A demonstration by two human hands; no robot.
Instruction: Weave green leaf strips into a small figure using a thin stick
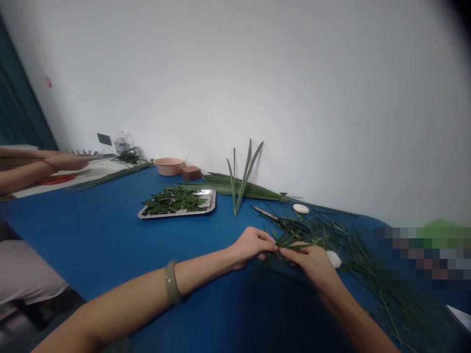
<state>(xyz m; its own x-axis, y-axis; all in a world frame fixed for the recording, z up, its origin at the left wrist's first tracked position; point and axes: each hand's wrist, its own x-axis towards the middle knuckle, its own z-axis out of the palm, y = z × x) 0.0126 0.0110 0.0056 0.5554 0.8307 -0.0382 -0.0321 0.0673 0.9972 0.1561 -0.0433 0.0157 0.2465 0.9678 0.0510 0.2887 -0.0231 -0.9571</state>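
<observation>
Low over the blue table (110,235), the head view showed both of the person's hands meeting on a small bunch of leaf strips (285,241). The left hand (252,245), with a jade bangle (171,282) on its wrist, had its fingers curled shut and pinched the strips at their near end. The right hand (312,260) was closed on the same strips from the other side, fingertips touching those of the left hand. The strips lay just above the cloth, at the edge of a loose heap of cut leaves (353,245) spreading to the right. Scissors (268,214) lay just beyond the hands, and a white disc (300,208) sat near them toward the wall. A white lump (334,258) lay right beside the right hand. Farther back stood a metal tray (176,213) of chopped leaves, a pink bowl (168,165), a brown block (190,172) touching it, and long leaves (243,181) leaning against the wall. At far left, another person's hand (68,161) rested over a white board (91,169), well apart from the work.
</observation>
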